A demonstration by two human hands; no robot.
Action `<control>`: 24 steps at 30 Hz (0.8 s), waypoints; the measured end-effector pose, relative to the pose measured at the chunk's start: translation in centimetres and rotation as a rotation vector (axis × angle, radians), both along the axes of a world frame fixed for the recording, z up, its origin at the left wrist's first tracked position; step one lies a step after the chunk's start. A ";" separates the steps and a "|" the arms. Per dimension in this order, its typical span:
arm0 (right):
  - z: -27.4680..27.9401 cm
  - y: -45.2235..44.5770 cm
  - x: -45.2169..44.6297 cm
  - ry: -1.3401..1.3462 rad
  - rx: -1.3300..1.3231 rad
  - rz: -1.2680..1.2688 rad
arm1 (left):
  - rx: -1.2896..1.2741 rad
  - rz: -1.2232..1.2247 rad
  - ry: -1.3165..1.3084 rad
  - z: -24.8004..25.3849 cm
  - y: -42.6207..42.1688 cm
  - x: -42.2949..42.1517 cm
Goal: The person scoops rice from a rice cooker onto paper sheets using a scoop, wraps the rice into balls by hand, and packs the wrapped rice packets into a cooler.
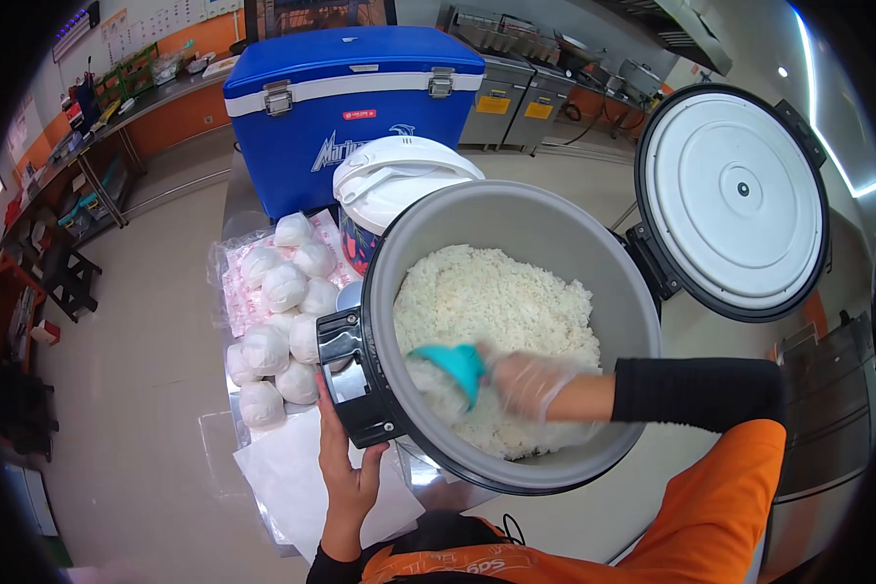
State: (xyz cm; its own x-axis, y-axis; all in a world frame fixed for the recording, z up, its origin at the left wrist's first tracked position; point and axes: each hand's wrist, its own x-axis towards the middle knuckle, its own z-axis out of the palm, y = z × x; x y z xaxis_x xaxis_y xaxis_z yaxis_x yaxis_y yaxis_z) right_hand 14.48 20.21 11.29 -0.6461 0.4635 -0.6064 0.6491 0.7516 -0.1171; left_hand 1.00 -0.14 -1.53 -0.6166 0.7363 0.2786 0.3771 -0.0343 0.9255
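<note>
A large rice cooker (633,292) stands open, holding white cooked rice (501,292). Inside it, my right hand (530,383), in a clear plastic glove and blurred by motion, grips a teal scoop (455,366) with rice at its bowl. My left hand (348,477) is bare and rests against the black side handle (346,375) of the cooker, fingers extended upward along it and thumb apart. Left of the cooker lie several white wrapped bundles (284,287), and white paper sheets (302,477) spread beside my left hand.
Behind the cooker stand a blue cooler box (360,102) and a container with a white lid (399,180). The cooker's round lid (735,200) is swung open to the right. Counters with kitchen equipment (516,97) line the back wall.
</note>
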 end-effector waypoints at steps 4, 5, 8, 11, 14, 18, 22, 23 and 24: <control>1.5 -1.5 0.7 0.019 -0.153 -0.049 | -0.017 0.000 0.013 0.0 -0.1 -0.3; 2.6 -1.5 0.9 0.010 -0.204 -0.054 | -0.013 0.011 0.045 -0.1 0.1 -0.3; 5.4 -2.4 2.1 -0.029 -0.239 -0.058 | 0.004 0.000 0.006 0.0 0.0 -0.2; 6.2 -3.6 2.4 0.042 -0.211 -0.108 | 0.044 -0.058 -0.096 1.1 0.2 -0.1; 6.6 -4.1 1.0 0.041 -0.203 -0.175 | 0.071 -0.050 -0.108 1.1 0.3 0.0; 1.2 -3.0 3.6 0.387 -0.074 -0.004 | 0.093 -0.029 -0.090 1.3 0.6 0.3; 4.8 -2.1 2.3 0.170 -0.255 -0.116 | 0.090 -0.131 0.060 2.6 -0.5 -1.0; 6.2 -1.9 2.2 0.085 -0.349 -0.164 | 0.121 -0.168 0.084 2.9 -0.9 -1.3; 6.3 -1.6 2.7 0.164 -0.437 -0.339 | 0.215 -0.180 -0.114 2.2 -1.4 -1.2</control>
